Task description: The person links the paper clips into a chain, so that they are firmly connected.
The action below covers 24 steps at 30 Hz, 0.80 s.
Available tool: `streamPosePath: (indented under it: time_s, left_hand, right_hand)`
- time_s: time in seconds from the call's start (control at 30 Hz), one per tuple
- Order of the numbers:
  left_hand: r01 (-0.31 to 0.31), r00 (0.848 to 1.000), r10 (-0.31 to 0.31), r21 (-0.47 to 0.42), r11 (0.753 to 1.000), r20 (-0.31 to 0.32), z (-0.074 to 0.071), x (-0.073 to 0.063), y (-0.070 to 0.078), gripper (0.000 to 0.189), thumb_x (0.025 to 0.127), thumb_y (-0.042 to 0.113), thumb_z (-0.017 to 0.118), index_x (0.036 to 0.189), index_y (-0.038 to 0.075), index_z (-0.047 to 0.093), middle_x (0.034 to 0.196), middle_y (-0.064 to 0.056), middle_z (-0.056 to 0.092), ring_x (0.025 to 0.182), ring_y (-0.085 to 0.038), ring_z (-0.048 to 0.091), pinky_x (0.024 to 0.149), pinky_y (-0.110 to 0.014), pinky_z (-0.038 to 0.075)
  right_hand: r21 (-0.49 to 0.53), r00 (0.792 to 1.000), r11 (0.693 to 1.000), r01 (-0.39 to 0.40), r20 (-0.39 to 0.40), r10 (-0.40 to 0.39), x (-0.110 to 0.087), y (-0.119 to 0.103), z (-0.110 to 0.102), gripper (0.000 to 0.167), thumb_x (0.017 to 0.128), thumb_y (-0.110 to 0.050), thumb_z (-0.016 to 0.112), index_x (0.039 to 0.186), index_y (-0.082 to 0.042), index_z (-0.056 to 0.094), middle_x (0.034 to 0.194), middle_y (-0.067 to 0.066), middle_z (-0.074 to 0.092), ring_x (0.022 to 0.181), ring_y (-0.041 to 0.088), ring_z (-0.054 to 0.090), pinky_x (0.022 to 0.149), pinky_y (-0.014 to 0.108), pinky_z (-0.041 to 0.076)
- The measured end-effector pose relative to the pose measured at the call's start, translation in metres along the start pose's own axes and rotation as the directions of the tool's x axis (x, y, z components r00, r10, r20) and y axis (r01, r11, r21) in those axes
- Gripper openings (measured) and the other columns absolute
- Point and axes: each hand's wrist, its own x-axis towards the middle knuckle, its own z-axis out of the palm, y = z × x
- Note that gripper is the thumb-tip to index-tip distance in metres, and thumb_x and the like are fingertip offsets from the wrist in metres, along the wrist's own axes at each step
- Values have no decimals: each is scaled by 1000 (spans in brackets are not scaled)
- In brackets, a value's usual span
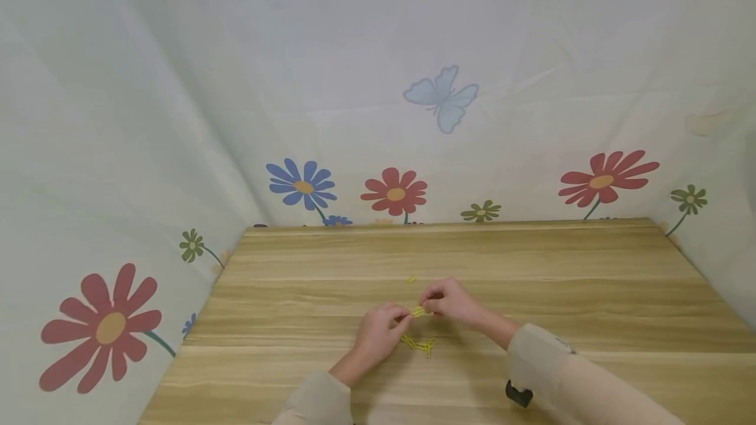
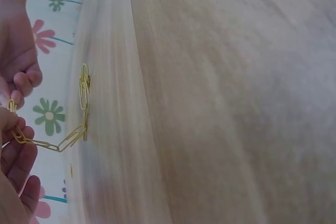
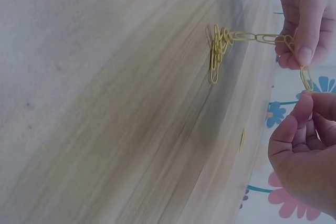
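Note:
My left hand (image 1: 378, 334) pinches a chain of yellow paper clips (image 3: 265, 39) near one end, between thumb and fingers. From those fingers the chain sags down to the wooden table, where the rest of it lies in a small heap (image 3: 216, 56). Just ahead and to the right, my right hand (image 1: 453, 302) pinches a yellow paper clip (image 3: 306, 80) that spans the narrow gap between both hands' fingertips. Fingertips partly cover this clip, and I cannot tell whether it is linked to the chain. The right hand's other fingers are curled.
One loose yellow paper clip (image 1: 411, 280) lies on the wooden table (image 1: 295, 267), beyond the hands. A pale curtain (image 1: 331, 84) printed with flowers and a butterfly hangs behind the table and along its sides. A black object (image 1: 519, 393) shows beneath the right sleeve.

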Motion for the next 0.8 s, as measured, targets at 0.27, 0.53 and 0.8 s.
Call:
streamPosePath:
  time_s: [0.27, 0.53, 0.8]
  left_hand:
    - [-17, 1000, 17, 21, 1000, -14, 0, 0, 0, 11, 81, 19, 62, 80, 11, 69, 78, 2, 66, 70, -7, 61, 62, -16, 47]
    - [-30, 999, 31, 37, 999, -28, 0, 0, -1, 9, 80, 18, 63, 79, 12, 69, 77, 2, 67, 69, -7, 61, 62, -16, 47]
    - [-59, 997, 62, 69, 996, -41, 1, -1, -2, 7, 79, 18, 64, 77, 13, 69, 75, 4, 66, 69, -6, 61, 63, -17, 47]
  right_hand:
    - [35, 1000, 999, -13, 3, 13, -2, -3, 0, 11, 82, -1, 54, 84, 5, 62, 69, 5, 58, 57, 15, 48, 53, 31, 44]
    - [50, 1000, 999, -5, 10, 4, -6, -6, 0, 12, 82, -2, 54, 83, 7, 62, 72, 16, 60, 57, 16, 49, 52, 31, 44]
    - [71, 1000, 997, -23, 17, 22, -7, -4, 1, 13, 83, -2, 53, 85, 8, 61, 76, 23, 59, 59, 15, 49, 55, 33, 45]
